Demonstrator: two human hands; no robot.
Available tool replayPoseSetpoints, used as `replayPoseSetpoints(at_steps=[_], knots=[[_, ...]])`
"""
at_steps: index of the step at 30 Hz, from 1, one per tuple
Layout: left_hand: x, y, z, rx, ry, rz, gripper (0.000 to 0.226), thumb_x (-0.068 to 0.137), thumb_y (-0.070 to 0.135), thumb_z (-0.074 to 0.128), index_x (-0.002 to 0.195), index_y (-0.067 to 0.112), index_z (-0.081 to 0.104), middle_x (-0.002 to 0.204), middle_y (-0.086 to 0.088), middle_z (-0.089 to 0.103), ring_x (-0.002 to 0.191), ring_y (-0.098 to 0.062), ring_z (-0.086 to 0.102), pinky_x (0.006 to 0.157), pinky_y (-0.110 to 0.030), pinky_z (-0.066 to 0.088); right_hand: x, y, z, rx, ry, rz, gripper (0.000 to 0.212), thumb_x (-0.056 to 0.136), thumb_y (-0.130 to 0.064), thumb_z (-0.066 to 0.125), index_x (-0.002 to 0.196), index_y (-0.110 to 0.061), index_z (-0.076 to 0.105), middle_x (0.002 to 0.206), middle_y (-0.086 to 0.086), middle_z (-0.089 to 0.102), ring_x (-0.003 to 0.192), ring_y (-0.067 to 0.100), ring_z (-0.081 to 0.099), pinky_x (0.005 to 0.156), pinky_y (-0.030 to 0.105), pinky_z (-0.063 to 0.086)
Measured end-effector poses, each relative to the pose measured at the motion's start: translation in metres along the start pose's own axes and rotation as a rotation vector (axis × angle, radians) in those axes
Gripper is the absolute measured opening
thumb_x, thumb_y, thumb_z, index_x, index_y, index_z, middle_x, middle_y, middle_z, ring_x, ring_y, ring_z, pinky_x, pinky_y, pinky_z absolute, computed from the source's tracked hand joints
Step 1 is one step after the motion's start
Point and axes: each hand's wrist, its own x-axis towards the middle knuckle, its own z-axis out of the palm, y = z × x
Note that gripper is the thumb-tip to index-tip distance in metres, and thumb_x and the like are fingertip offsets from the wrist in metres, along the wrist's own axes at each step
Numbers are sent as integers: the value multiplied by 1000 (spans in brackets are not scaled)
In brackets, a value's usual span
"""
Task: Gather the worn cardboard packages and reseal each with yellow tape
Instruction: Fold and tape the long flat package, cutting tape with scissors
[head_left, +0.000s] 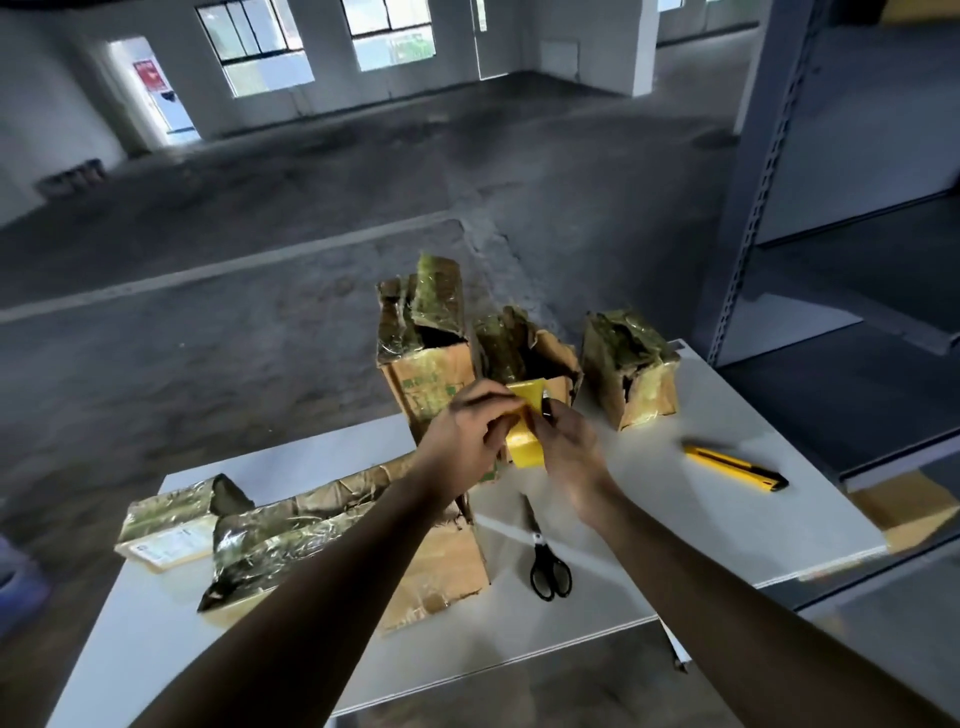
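**Two hands working at yellow tape above a table of worn packages**

The yellow tape, apparently a roll seen edge-on, is being held in the air just in front of an open package, above a white table. The left hand is pinching the tape's upper left edge with curled fingers. The right hand is gripping its right side, fingers and thumb closing on it. Both forearms are reaching forward from the bottom of the view and meeting at the tape, wrists lifted off the table.

The step in hand appears to be finding and peeling up the tape's loose end. The next move is likely calling for a length to be pulled free and pressed across the open package's torn flaps.

A tall package is standing just left of the open one, and a small package is sitting to its right. A long package is lying under the left forearm, with a flat package beside it. Scissors and a yellow utility knife are lying on the table to the right, untouched.
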Motion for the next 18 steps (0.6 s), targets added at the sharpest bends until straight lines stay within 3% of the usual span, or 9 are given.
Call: replayPoseSetpoints(at_steps=[2, 4, 6, 9, 11, 13, 15, 16, 18], knots=[[-6, -6, -7, 25, 24, 45, 26, 94, 17, 58, 112, 2, 71, 115, -8, 63, 103, -24, 64, 86, -39, 55, 0, -7, 7, 1, 3, -15, 21, 103, -19, 53, 99, -3, 65, 81, -1, 60, 74, 9, 53, 63, 18, 41], [-8, -10, -15, 22, 7, 2, 33, 92, 22, 62, 120, 6, 68, 124, -7, 61, 113, -24, 60, 94, -41, 52, -1, -11, 14, -14, 26, 1, 22, 102, -24, 54, 88, -11, 63, 74, -5, 56, 69, 8, 50, 65, 23, 38], [-9, -6, -26, -80, -37, -153, 43, 92, 28, 65, 132, 12, 61, 135, -5, 57, 125, -17, 53, 104, -33, 46, -5, -15, 24, 42, 19, 6, 25, 101, -22, 56, 78, -16, 62, 70, -3, 57, 69, 14, 52, 69, 32, 40], [-12, -1, -48, -336, -97, -444, 49, 94, 37, 65, 140, 26, 53, 141, 3, 52, 126, -6, 50, 102, -20, 43, -13, -21, 43, 117, -48, 26, 22, 97, -30, 58, 83, -19, 71, 83, 7, 69, 84, 29, 62, 79, 41, 48], [-17, -2, -64, -425, -97, -548, 49, 93, 52, 56, 137, 31, 54, 137, 6, 56, 121, -10, 56, 95, -25, 48, -20, -24, 51, 141, -119, 19, 20, 100, -29, 54, 94, -19, 70, 92, 6, 70, 86, 20, 66, 78, 30, 52], [-21, -5, -81, -478, -69, -639, 45, 95, 52, 52, 130, 25, 60, 121, 3, 65, 105, -11, 63, 77, -16, 49, -29, -26, 60, 136, -191, 28, 17, 104, -23, 48, 105, -14, 63, 95, -2, 67, 78, -1, 64, 66, 9, 50], [-25, -6, -97, -542, -78, -746, 38, 98, 47, 51, 124, 21, 63, 113, -1, 67, 93, -8, 62, 67, -9, 47, -39, -29, 71, 149, -254, 12, 18, 104, -15, 46, 105, -7, 61, 81, -7, 70, 66, -9, 64, 57, 5, 47], [-29, -9, -104, -571, -84, -797, 37, 98, 48, 51, 121, 22, 64, 113, 0, 67, 95, -9, 62, 72, -12, 48, -44, -32, 79, 144, -269, -8, 15, 104, -12, 47, 100, -8, 61, 71, -8, 71, 61, -7, 65, 55, 8, 48], [-38, -15, -116, -686, -79, -911, 38, 96, 55, 51, 114, 24, 67, 110, 3, 70, 97, -12, 64, 92, -28, 50, -48, -32, 97, 118, -313, -61, 12, 102, -12, 52, 102, -10, 64, 74, -3, 73, 67, 8, 69, 59, 19, 53]])
